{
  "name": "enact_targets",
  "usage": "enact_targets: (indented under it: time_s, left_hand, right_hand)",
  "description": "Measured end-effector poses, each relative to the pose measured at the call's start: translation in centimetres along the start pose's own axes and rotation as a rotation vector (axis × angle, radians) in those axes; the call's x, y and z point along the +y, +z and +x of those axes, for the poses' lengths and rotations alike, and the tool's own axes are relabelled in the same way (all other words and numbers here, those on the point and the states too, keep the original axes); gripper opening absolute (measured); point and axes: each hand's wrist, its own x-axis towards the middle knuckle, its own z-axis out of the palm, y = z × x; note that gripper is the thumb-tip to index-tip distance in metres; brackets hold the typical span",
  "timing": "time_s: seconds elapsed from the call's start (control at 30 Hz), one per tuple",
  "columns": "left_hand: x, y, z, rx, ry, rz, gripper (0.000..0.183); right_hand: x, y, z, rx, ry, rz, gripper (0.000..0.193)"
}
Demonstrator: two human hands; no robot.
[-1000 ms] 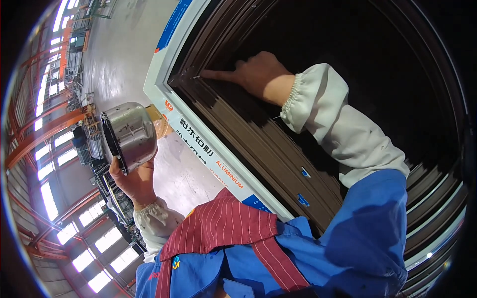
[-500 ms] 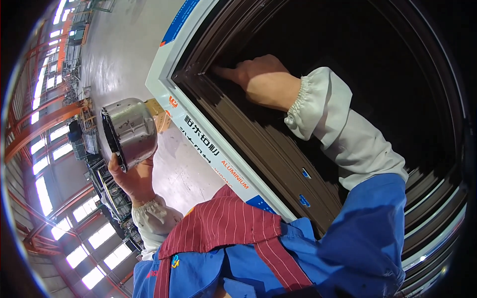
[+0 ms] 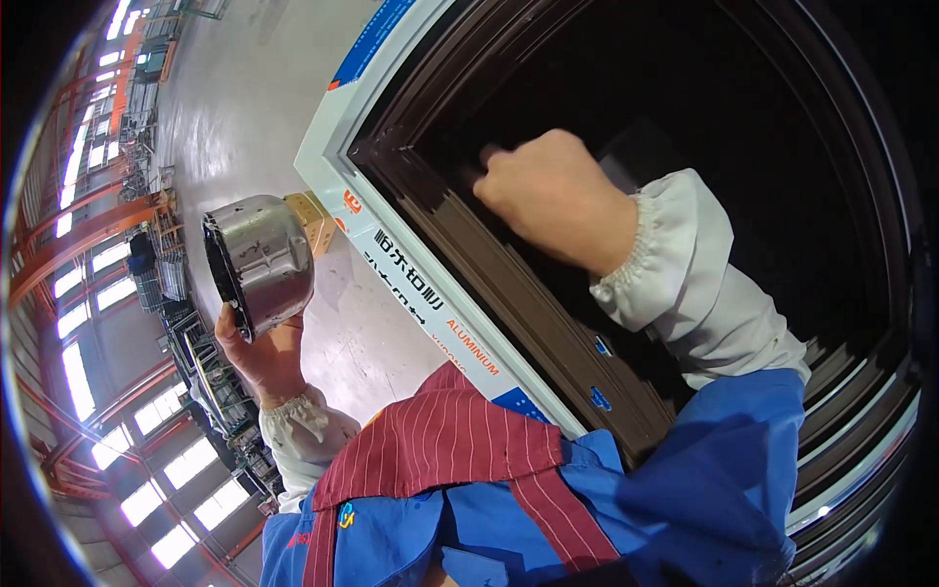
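My left hand grips a dented metal pot from below, its black-smeared mouth turned to the left. Beside me on the right lies a large dark brown metal window frame, with a white printed covering along its outer side. Over the frame, a short way from its inner corner, my right hand is closed with the fingers curled under. Whatever those fingers may hold is hidden. Two small blue pieces sit on the near part of the brown profile.
A cardboard box stands on the grey floor behind the pot. Racks and stacked materials line the hall at left, near orange steel beams. Further ridged profiles lie at the lower right.
My right hand has drawn back from the frame's inner corner toward me and right. Its outstretched finger is now curled in. The left hand still holds the pot in about the same place.
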Motion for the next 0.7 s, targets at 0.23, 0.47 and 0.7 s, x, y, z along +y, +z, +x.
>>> enact_targets:
  time_s: [0.23,0.47,0.7]
  left_hand:
    - [-0.2,0.5,0.1,-0.006,-0.008,-0.016,0.053]
    - [0.0,-0.2,-0.1,0.013,-0.015,-0.006,0.046]
    - [0.0,-0.2,0.1,0.014,-0.011,-0.019,0.045]
  right_hand:
    - [2.9,2.2,1.1,0.169,-0.094,-0.218,0.049]
    - [3.1,2.1,2.5,0.005,-0.076,-0.252,0.049]
    - [4.1,1.1,2.4,-0.046,-0.046,-0.281,0.051]
